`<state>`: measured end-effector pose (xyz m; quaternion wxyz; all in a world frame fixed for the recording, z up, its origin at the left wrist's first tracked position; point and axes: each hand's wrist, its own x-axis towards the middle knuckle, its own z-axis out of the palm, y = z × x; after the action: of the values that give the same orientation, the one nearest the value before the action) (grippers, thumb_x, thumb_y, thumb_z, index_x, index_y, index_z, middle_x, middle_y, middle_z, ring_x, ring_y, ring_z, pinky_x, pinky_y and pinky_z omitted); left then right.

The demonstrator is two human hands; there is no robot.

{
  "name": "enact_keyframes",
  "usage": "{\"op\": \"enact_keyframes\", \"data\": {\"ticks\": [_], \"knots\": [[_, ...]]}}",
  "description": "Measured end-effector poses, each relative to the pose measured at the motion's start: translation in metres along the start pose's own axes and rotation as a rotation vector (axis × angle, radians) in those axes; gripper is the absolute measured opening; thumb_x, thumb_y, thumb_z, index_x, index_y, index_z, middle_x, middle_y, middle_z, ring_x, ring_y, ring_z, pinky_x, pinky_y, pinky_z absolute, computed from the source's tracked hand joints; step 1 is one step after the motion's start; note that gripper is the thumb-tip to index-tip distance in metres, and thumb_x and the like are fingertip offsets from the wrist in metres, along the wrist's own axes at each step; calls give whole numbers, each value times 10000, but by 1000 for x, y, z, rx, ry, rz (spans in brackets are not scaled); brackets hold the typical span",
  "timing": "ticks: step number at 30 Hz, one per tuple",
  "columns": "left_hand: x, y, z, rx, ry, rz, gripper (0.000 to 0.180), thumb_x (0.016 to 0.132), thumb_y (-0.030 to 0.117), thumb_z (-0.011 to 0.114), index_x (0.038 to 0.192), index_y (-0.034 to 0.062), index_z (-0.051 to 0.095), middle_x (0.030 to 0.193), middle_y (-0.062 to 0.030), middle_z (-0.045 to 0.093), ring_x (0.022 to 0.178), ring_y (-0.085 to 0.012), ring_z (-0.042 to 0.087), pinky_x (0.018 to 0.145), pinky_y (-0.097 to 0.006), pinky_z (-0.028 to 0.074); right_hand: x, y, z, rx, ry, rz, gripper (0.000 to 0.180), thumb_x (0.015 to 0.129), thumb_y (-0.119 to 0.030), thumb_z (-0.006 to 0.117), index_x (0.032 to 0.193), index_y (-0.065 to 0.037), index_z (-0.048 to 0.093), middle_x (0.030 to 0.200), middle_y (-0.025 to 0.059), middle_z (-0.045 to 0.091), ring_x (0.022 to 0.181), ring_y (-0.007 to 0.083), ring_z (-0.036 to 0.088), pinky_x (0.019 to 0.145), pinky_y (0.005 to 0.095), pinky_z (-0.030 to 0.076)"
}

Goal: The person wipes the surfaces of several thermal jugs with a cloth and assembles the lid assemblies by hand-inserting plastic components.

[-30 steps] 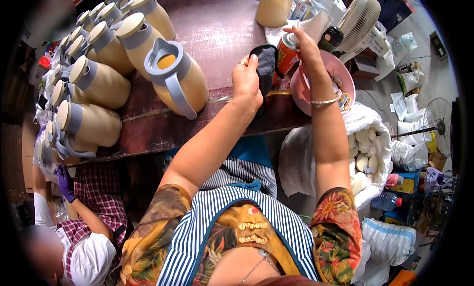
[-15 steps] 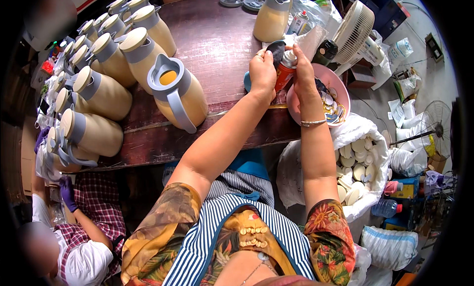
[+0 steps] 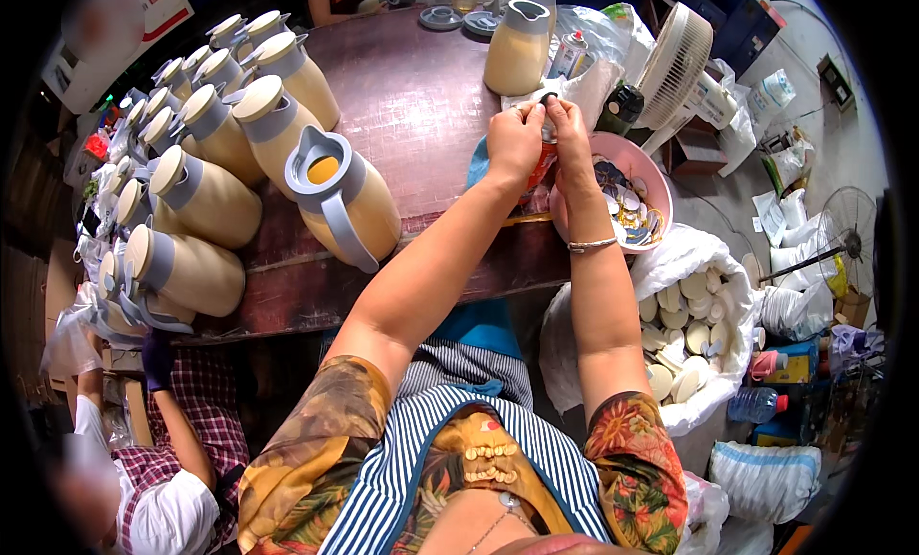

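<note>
My left hand (image 3: 514, 145) and my right hand (image 3: 572, 143) meet above the table's front right part, fingers closed. Between their fingertips they pinch a small dark round piece (image 3: 549, 97), mostly hidden and seen nearly edge-on. Just below and behind the hands stands a red spray can (image 3: 542, 160), its top largely covered. Beside my right hand a pink bowl (image 3: 662, 183) holds loose round discs and small parts. To the left, a lidless cream vacuum jug (image 3: 359, 196) with grey collar and handle stands open-topped, its inside orange.
Several lidded cream jugs (image 3: 201, 205) crowd the table's left. Another jug (image 3: 518, 49), a second spray can (image 3: 569, 55) and a white fan (image 3: 678, 67) stand beyond my hands. A white sack (image 3: 565, 354) of lids sits right. A co-worker's purple-gloved hand (image 3: 157, 362) is lower left.
My right hand has moved up and inward from beside the spray can, its fingers now meeting my left hand's at the dark piece. The piece has turned nearly edge-on. The co-worker's gloved hand has shifted.
</note>
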<state>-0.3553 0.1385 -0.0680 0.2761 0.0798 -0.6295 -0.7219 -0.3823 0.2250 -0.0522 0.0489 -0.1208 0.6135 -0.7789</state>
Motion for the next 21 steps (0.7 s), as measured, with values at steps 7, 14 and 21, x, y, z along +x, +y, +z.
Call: {"op": "enact_keyframes", "data": {"ticks": [7, 14, 21], "knots": [[-1, -6, 15, 101, 19, 36, 252, 995, 124, 502, 1144, -25, 641, 988, -75, 692, 851, -110, 619, 763, -277, 506, 7, 8, -14, 156, -57, 62, 399, 983, -429, 555, 1150, -66, 545, 981, 25, 597, 831, 108, 557, 737, 255, 470], [0, -4, 11, -208, -40, -173, 248, 1024, 112, 441, 1169, -11, 599, 1019, -59, 662, 853, -114, 621, 763, -276, 521, -5, -9, -1, 253, 15, 141, 414, 984, -477, 533, 1114, -84, 557, 955, 9, 595, 804, 115, 568, 707, 262, 476], [2, -8, 12, -50, 30, -27, 222, 978, 120, 534, 1109, 17, 680, 985, -69, 697, 851, -134, 642, 768, -282, 509, 2, 5, -9, 97, -73, -9, 264, 979, -292, 570, 1103, -59, 561, 965, 8, 582, 879, 82, 526, 785, 246, 435]]}}
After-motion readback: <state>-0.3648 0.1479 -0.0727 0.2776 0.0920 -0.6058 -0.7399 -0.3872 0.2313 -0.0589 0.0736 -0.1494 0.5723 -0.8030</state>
